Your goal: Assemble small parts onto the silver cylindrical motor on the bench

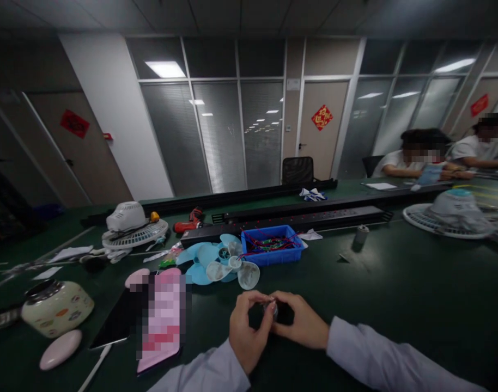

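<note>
My left hand (246,329) and my right hand (300,322) meet near the front edge of the dark green table (396,294). Between their fingertips they pinch a small dark round part (271,309); its shape is hard to make out. Both sleeves are pale grey. Just beyond my hands lie blue and clear fan blades (220,264), stacked together. A blue plastic bin (272,244) with red and green wired pieces stands behind the blades.
At left lie a white fan motor on its grille (132,226), a red power drill (188,222), a cream jar (56,306) and a phone (117,321). A black rail (285,218) crosses the table. Another fan grille (449,218) sits right. Two people sit far right.
</note>
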The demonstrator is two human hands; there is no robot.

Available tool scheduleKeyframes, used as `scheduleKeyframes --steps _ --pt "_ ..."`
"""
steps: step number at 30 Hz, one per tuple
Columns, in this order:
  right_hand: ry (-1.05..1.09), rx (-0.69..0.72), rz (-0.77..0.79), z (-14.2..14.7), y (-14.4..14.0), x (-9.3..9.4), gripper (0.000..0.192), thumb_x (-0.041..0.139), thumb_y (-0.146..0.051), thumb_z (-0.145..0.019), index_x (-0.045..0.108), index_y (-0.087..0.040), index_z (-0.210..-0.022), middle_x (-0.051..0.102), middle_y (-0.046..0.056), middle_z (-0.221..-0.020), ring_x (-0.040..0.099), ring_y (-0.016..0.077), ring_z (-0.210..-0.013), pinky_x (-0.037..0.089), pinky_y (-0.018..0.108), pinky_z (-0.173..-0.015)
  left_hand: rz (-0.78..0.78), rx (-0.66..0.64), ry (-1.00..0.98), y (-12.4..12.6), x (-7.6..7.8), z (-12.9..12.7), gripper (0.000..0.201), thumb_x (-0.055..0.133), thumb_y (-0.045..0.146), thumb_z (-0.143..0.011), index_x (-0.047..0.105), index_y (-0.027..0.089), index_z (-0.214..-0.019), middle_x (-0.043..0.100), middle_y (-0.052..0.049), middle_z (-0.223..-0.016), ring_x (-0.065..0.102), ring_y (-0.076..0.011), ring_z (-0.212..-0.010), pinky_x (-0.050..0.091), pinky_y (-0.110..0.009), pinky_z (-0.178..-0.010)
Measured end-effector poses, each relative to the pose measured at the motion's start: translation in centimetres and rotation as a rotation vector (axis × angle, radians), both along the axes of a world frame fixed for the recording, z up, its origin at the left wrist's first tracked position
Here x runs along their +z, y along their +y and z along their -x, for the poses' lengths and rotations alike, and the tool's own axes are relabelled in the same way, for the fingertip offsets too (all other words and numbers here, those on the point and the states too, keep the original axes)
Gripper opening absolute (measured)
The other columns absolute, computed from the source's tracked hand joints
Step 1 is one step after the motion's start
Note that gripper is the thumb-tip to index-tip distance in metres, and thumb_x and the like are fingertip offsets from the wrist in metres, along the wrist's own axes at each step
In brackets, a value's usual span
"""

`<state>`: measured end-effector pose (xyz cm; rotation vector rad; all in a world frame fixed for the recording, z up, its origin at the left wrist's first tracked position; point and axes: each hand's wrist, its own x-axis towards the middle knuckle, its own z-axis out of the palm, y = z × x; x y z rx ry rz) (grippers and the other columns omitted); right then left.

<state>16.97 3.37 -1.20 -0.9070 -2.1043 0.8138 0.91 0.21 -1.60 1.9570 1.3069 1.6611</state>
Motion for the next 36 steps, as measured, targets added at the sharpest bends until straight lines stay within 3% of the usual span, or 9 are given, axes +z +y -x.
scheduleKeyframes --steps 6,11,16,21,29,36 --pt "0.033 0.011 -0.054 0.2 -0.3 0.1 0.024 0.071 -0.02 -0.073 0.064 -0.017 -0.095 0.07 0.001 -0.085 0.066 0.0184 -0.078 0.05 0.027 -0.071 -0.061 -0.004 0.078 -0.5 0.9 0.4 0.006 0.061 0.021 -0.082 0.067 0.021 -0.083 0.071 -0.004 -0.081 0.067 -0.022 -0.08 0.055 -0.036 -0.074" --pt "0.027 -0.013 -0.103 0.3 -0.7 0.2 0.022 0.071 -0.021 -0.073 0.065 -0.017 -0.094 0.07 0.001 -0.081 0.066 0.0176 -0.075 0.05 0.027 -0.069 -0.058 0.013 0.068 -0.5 0.6 0.2 0.007 0.062 0.026 -0.083 0.066 0.021 -0.085 0.071 -0.004 -0.081 0.067 -0.0217 -0.081 0.054 -0.037 -0.077" --pt "0.008 -0.057 -0.147 0.5 -1.7 -0.4 0.024 0.067 -0.025 -0.082 0.063 -0.016 -0.104 0.068 0.002 -0.084 0.064 0.0161 -0.074 0.052 0.03 -0.072 -0.022 0.012 0.029 -1.1 0.2 -0.5 0.02 0.059 0.032 -0.09 0.062 0.014 -0.096 0.067 -0.004 -0.091 0.066 -0.0184 -0.085 0.053 -0.039 -0.08" --pt "0.022 -0.033 -0.162 0.7 -3.5 -0.8 0.022 0.058 -0.033 -0.093 0.062 -0.014 -0.102 0.066 0.003 -0.092 0.064 0.0155 -0.077 0.054 0.035 -0.073 -0.003 0.009 -0.005 -3.2 -0.1 -0.9 0.023 0.057 0.031 -0.092 0.061 0.014 -0.106 0.065 -0.006 -0.103 0.065 -0.0182 -0.088 0.054 -0.039 -0.08" --pt "0.182 -0.039 -0.117 0.9 -6.8 -0.5 0.034 0.062 -0.022 -0.083 0.058 -0.018 -0.117 0.07 0.006 -0.102 0.065 0.0198 -0.093 0.049 0.035 -0.087 0.048 -0.042 -0.053 -6.7 -0.2 -0.7 0.025 0.057 0.031 -0.093 0.06 0.014 -0.111 0.065 -0.007 -0.106 0.065 -0.0193 -0.091 0.054 -0.041 -0.082" --pt "0.312 -0.053 -0.054 1.3 -8.8 -0.9 0.019 0.06 -0.025 -0.09 0.061 -0.014 -0.105 0.068 0.006 -0.097 0.066 0.0192 -0.092 0.051 0.039 -0.086 0.026 -0.09 -0.072 -9.7 0.4 -0.8 0.022 0.06 0.028 -0.089 0.057 0.015 -0.107 0.07 -0.005 -0.095 0.067 -0.0194 -0.089 0.052 -0.04 -0.086"
